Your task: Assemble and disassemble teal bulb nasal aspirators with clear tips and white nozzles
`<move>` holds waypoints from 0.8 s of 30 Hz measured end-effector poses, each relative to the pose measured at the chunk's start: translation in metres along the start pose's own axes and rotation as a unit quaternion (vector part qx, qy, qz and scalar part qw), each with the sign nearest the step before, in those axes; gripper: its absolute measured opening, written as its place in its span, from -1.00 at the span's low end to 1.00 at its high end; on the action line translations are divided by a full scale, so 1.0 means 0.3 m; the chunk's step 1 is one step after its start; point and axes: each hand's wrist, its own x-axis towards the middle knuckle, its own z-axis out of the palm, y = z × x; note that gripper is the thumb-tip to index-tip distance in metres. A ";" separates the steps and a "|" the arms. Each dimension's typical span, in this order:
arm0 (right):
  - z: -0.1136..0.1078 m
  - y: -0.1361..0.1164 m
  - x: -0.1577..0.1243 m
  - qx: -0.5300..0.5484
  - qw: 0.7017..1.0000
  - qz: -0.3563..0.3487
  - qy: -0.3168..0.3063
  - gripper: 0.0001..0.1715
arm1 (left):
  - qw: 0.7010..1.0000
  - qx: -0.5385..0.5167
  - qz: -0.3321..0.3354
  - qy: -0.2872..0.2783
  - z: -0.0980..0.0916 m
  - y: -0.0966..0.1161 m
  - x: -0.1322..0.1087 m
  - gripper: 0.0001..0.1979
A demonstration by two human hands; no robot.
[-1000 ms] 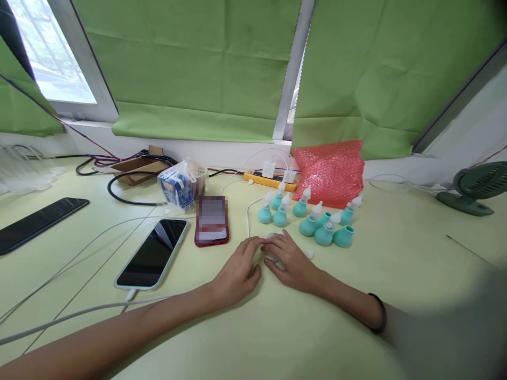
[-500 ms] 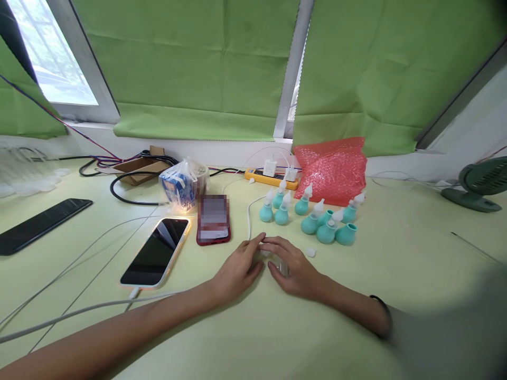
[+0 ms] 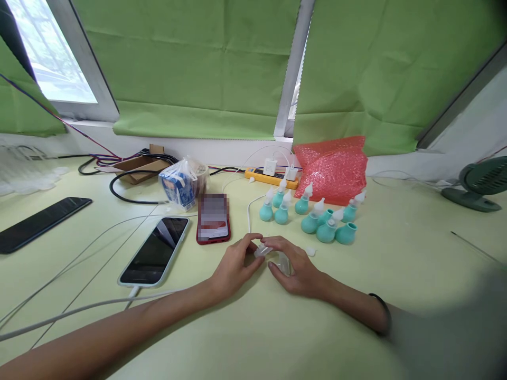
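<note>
My left hand (image 3: 233,269) rests low over the table, its thumb and fingers closed on a small clear plastic piece (image 3: 262,250). Beside it, my right hand (image 3: 298,267) curls around another clear plastic piece (image 3: 284,262); its index fingertip reaches the piece at my left fingers. Fingers partly hide both pieces. Beyond my right hand stand several teal rubber bulbs (image 3: 326,233), most topped with clear pointed nozzles like nasal aspirators. One open-mouthed bulb (image 3: 346,234) has no nozzle. A small whitish cap-like piece (image 3: 311,252) lies just past my right knuckles.
A red-cased phone (image 3: 213,219) and a charging phone (image 3: 155,252) lie left of the bulbs. Behind are a yellow power strip (image 3: 257,176), a red bubble-wrap bag (image 3: 330,171) and a plastic-wrapped bundle (image 3: 179,184). White cables cross the left side; a green fan (image 3: 481,182) stands right.
My left fingers have lifted and spread slightly, and the clear piece between the hands shows more, tilted upward. My right hand has shifted very little.
</note>
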 end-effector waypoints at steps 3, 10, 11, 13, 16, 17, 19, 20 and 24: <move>-0.011 0.021 0.011 -0.054 0.998 -0.004 0.026 -0.54 | 0.998 0.049 0.011 0.031 0.003 -0.006 0.002 -0.77; -0.046 0.086 0.032 -0.173 0.982 -0.057 -0.038 -0.80 | 0.995 0.100 0.023 0.005 0.002 0.004 0.003 -0.82; -0.046 0.091 0.032 -0.182 0.982 -0.044 -0.033 -0.80 | 0.994 0.105 0.028 -0.003 0.002 0.007 0.002 -0.82; -0.044 0.097 0.035 -0.194 0.981 -0.014 -0.029 -0.81 | 0.993 0.109 0.033 -0.016 0.002 0.010 0.000 -0.83; -0.045 0.097 0.044 -0.206 0.977 0.026 -0.043 -0.77 | 0.995 0.100 0.017 -0.015 0.002 0.010 -0.001 -0.81; -0.046 0.096 0.048 -0.212 0.975 0.040 -0.051 -0.73 | 0.995 0.096 0.011 -0.014 0.002 0.009 -0.001 -0.81; -0.047 0.094 0.055 -0.225 0.969 0.068 -0.075 -0.66 | 0.996 0.090 0.010 -0.014 0.002 0.007 -0.001 -0.81; -0.047 0.094 0.057 -0.232 0.965 0.079 -0.092 -0.64 | 0.996 0.089 0.014 -0.016 0.002 0.006 0.000 -0.82; -0.037 0.102 0.055 -0.250 0.954 0.097 -0.133 -0.71 | 0.995 0.089 0.038 -0.023 0.002 0.003 0.000 -0.82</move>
